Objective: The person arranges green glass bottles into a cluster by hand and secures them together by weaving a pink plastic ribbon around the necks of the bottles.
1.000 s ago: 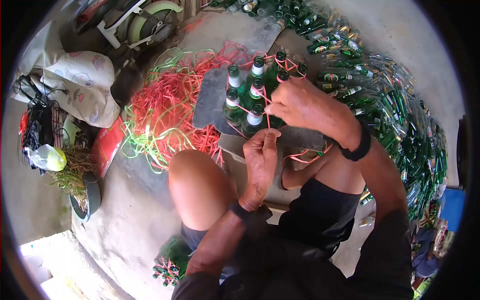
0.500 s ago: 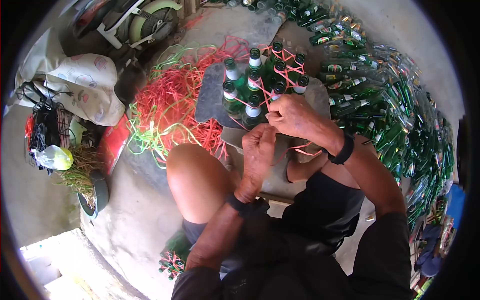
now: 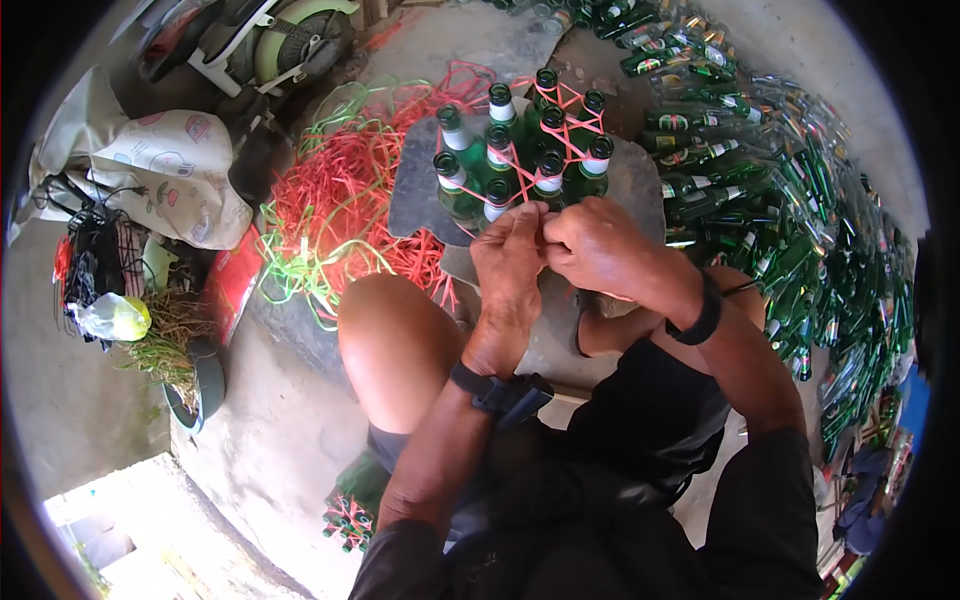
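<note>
A cluster of green glass bottles (image 3: 462, 138) with white neck labels stands upright on a dark slab (image 3: 412, 192). Pink plastic strip (image 3: 521, 176) loops and crosses between their necks. My left hand (image 3: 508, 262) is at the near side of the cluster, thumb and fingers pinched on the strip just in front of the closest bottle. Beside it, almost touching, my right hand (image 3: 612, 246) is closed too, its fingertips at the strip. The strip's ends are mostly hidden by my fingers.
Left of the slab lies a tangled heap of red and green strips (image 3: 345, 190). Many bottles (image 3: 790, 220) are piled along the right wall. A strapped bottle bundle (image 3: 350, 520) stands by my left leg. A potted plant (image 3: 190, 385) and wheeled vehicle (image 3: 300, 45) are at left.
My right hand has moved down and right, off the nearest bottles. My left hand has risen slightly towards the bottles. The hands remain close together at the strip.
</note>
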### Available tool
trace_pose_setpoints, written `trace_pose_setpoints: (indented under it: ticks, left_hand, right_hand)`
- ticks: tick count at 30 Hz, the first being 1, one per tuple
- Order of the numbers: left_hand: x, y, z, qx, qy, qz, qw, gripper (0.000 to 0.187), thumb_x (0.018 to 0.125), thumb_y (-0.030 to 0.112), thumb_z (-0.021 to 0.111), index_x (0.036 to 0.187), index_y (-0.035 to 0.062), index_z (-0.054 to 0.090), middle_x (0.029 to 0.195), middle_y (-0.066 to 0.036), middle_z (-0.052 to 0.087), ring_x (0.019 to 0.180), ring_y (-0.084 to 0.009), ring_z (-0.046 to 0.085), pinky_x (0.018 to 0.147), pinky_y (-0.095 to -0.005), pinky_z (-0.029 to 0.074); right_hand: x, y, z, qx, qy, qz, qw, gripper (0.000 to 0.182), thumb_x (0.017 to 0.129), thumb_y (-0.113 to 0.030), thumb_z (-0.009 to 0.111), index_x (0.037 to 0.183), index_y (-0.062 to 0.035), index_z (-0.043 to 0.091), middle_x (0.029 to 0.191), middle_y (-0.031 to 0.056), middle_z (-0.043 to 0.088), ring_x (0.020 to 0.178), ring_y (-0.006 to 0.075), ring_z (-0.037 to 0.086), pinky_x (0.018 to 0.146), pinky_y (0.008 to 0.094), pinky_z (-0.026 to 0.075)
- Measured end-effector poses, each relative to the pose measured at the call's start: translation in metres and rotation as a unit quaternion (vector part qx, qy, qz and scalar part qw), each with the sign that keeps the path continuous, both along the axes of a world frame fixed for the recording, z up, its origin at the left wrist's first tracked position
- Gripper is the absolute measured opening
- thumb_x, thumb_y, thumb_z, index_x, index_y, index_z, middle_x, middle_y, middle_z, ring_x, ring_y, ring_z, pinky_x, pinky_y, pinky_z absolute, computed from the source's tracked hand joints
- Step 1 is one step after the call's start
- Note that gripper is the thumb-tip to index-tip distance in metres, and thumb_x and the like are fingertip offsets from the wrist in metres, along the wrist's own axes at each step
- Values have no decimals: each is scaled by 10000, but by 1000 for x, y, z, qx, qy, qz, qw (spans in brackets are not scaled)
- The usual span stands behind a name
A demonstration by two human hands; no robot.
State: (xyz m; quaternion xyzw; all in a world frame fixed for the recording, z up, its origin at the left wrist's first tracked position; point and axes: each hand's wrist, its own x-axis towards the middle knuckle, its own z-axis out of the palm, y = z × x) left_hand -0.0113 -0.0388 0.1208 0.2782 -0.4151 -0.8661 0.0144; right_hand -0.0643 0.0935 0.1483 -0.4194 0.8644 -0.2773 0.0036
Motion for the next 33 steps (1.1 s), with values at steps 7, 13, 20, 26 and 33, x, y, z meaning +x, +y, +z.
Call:
trace_pose_setpoints:
  ticks: [7,13,20,26,33]
  left_hand:
    - [6,-9,-7,-23,-17,-34,999,212,1041,193,630,978,23,739,745,18,625,595,-59,525,497,-228,370]
    - [5,-5,-6,-170,8,-6,985,229,1000,159,609,941,-15,745,669,38,545,599,-52,426,540,-265,329]
    - [4,-9,-21,-322,76,24,944,238,975,121,591,898,-42,746,680,-22,611,644,-89,519,600,-295,424]
    - [7,-17,-25,-385,92,19,918,222,963,98,591,899,-48,746,721,-47,675,660,-99,572,630,-293,470]
    - [11,-23,-19,-380,85,-1,921,200,955,80,602,901,-51,743,713,-70,682,661,-109,588,634,-296,479]
  right_hand:
    - [-25,-1,40,-124,59,-92,986,167,789,-148,781,855,-35,676,852,145,662,776,380,672,655,484,529]
    - [-48,-3,20,-76,76,-16,994,286,803,-111,805,1056,-12,718,1001,123,664,897,356,678,779,437,557]
    - [-61,-4,13,-86,79,27,993,228,823,-118,786,999,11,719,956,132,662,880,362,674,780,440,551]
    - [-61,-7,11,-88,91,15,992,213,824,-140,784,975,-6,719,933,124,654,852,353,672,758,441,546]
    - [-59,-10,9,-99,109,22,989,199,819,-150,784,955,-20,718,903,118,638,817,351,668,740,445,541]
